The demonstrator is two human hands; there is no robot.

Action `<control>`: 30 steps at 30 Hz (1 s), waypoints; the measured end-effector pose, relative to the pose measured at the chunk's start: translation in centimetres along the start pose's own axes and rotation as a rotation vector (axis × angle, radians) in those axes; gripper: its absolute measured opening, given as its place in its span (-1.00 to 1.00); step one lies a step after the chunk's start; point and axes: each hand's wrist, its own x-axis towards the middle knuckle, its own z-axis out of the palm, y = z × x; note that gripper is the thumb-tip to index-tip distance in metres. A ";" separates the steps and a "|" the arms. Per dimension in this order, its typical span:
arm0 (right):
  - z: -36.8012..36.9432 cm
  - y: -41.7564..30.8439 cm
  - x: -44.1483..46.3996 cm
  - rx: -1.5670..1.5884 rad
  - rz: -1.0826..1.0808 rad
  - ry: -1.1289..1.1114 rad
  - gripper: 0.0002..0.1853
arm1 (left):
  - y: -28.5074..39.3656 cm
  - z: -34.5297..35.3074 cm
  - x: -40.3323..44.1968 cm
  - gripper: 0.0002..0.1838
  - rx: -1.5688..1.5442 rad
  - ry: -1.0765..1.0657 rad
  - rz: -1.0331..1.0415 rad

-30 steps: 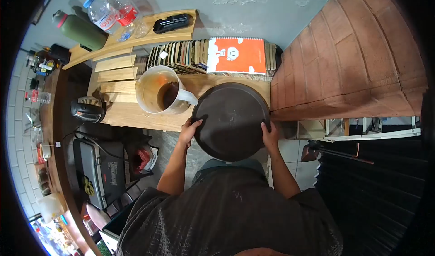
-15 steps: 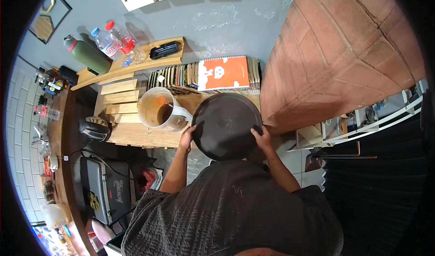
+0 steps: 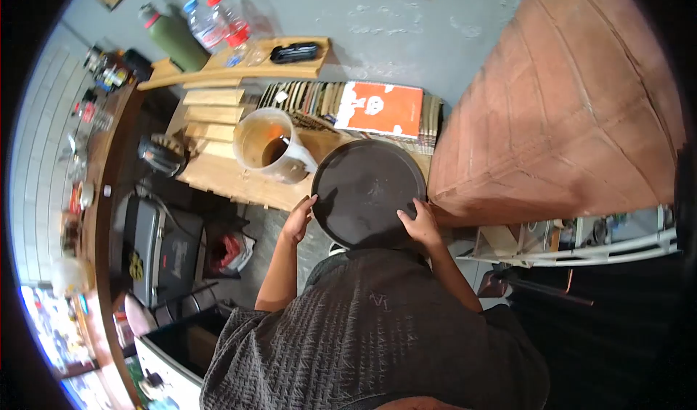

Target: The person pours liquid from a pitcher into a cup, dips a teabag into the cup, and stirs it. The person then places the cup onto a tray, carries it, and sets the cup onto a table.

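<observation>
A round dark brown serving tray (image 3: 370, 192) lies between my hands, close in front of my body. My left hand (image 3: 297, 220) grips its left rim, thumb on top. On the opposite side my right hand (image 3: 419, 223) holds the rim, with its thumb over the upper face and the fingers hidden beneath. Nothing stands on the tray. Just beyond its left edge, a translucent plastic pitcher (image 3: 258, 165) with brownish contents rests on the wooden table (image 3: 218, 181), its handle turned toward the tray.
An orange-and-white notebook (image 3: 385, 109) lies on a row of books behind the tray. Bottles stand on the wooden shelf (image 3: 319, 65). A brick pillar (image 3: 537, 120) rises at right. A kettle (image 3: 161, 154) and a grey case (image 3: 170, 247) are on the left.
The view has turned and shifted, so the shelf and pitcher appear moved. My hands still hold the tray, which stays near my body at nearly the same place in view.
</observation>
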 end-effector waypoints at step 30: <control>20.6 -33.9 -20.7 0.483 -0.785 -0.899 -0.72 | -28.7 -16.4 -54.1 -0.68 -1.147 1.446 0.685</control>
